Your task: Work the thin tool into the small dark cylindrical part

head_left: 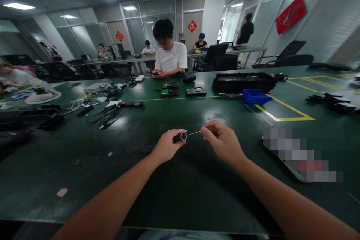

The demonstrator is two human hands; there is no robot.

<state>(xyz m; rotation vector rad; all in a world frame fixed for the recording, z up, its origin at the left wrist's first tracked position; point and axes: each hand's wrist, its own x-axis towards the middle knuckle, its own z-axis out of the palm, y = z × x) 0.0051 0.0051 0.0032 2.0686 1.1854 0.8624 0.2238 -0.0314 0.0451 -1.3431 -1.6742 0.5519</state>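
Observation:
Over the green table (118, 195), my left hand (164, 147) is closed around a short dark cylinder (183, 137) with a pale ring at its end, possibly a small flashlight. The ringed end faces me and to the right. My right hand (223, 140) grips a thin screwdriver (192, 133) whose red part shows at the fingertips. Its metal shaft points left and reaches the cylinder's ringed end. Whether the tip goes inside or only touches the rim, I cannot tell. Most of the screwdriver's handle is hidden by my fingers.
Beyond my hands are hard drives (196, 91), a blue bin (256, 96) and a long black casing (244, 82). A pen-shaped tool (131, 104) and coiled black cable (105, 117) lie left. A pixelated white item (292, 157) lies right. Across sits a person in white (171, 58).

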